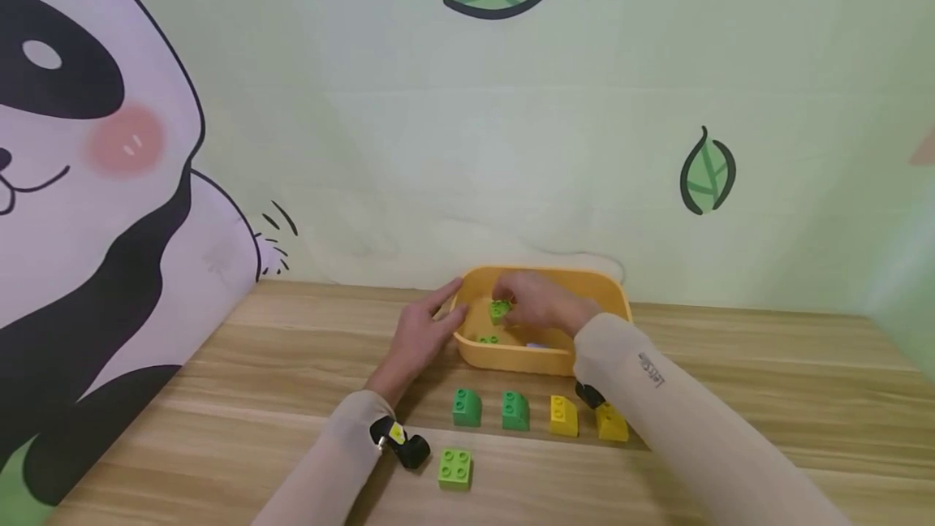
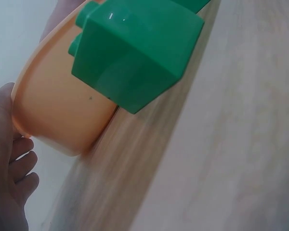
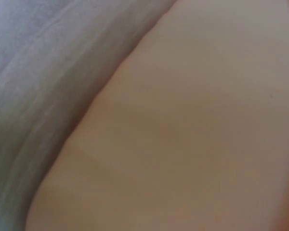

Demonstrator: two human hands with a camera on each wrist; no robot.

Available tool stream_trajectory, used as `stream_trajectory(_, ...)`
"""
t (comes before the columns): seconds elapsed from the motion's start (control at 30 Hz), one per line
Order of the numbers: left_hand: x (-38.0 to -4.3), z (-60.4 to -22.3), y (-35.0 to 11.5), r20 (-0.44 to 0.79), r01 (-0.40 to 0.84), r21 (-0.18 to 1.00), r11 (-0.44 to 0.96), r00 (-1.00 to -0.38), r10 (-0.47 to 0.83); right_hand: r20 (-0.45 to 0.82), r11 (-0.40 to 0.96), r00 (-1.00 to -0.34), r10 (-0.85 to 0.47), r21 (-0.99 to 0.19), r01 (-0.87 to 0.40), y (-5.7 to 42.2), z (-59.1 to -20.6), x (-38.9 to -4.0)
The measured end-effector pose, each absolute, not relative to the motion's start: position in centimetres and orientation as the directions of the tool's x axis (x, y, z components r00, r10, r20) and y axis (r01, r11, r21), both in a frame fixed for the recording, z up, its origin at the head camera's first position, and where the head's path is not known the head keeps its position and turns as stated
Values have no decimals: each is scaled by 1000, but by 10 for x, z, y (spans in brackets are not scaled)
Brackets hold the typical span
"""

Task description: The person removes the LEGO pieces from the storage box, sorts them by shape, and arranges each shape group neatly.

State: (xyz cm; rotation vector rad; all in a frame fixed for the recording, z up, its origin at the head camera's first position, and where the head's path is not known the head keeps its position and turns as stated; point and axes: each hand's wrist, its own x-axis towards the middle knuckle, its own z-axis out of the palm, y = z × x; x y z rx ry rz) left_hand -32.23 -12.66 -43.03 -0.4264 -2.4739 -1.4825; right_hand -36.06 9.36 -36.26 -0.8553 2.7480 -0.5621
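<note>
My right hand (image 1: 536, 307) pinches a small green plastic brick (image 1: 500, 311) inside the yellow plastic tub (image 1: 511, 357); my left hand (image 1: 422, 335), fingers relaxed, steadies its left wall; five bricks lie outside near the front edge.

Right hand (image 1: 536, 307): a green brick (image 1: 500, 311) is pinched inside the tub (image 1: 533, 360).
Left hand (image 1: 424, 335): rested on the tub's wall.

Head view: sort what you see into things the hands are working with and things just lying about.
In hand:
- right hand, pinching a light green brick over the yellow tub
- left hand, resting on the tub's left rim
- another green brick inside the tub

Lying about:
- two dark green bricks
- two yellow bricks
- a flat lime brick
</note>
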Motion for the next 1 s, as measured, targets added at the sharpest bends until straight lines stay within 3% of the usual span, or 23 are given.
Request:
stream_trajectory(0.27,-321,-429,-125,338,359,821,443,-932,128,-79,771,-823,-563,-409,-489,97,-365,-361)
stream_trajectory(0.63,-321,-429,-126,343,360,822,442,-932,121,39,692,-845,-533,-555,-462,104,-357,-350)
stream_trajectory(1.0,-322,-429,-125,337,361,825,435,-932,133,157,602,-850,-503,-642,-475,111,-340,-317)
